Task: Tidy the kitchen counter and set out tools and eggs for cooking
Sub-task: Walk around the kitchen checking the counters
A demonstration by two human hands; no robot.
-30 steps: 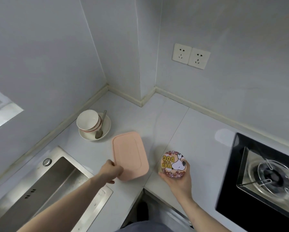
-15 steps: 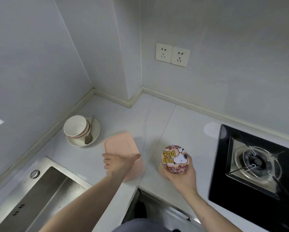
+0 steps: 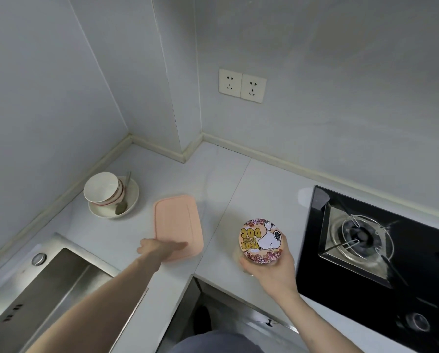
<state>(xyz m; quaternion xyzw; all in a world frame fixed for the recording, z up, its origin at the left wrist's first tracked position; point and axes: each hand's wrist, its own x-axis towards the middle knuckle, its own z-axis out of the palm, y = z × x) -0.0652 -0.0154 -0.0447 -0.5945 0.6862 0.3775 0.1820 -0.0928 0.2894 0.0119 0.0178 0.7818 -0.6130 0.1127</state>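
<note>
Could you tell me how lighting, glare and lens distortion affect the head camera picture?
Head view: soft, even light with faint shadows; wide-angle bending curves the wall corners and the steel sink; dull reflections streak the black glass gas hob; the round cartoon-dog lid in the right hand reads sharply; the left hand is slightly soft.

sink [image 3: 60, 281]: brushed metal | hob [image 3: 366, 296]: glossy black glass | lid [image 3: 179, 226]: matt plastic
</note>
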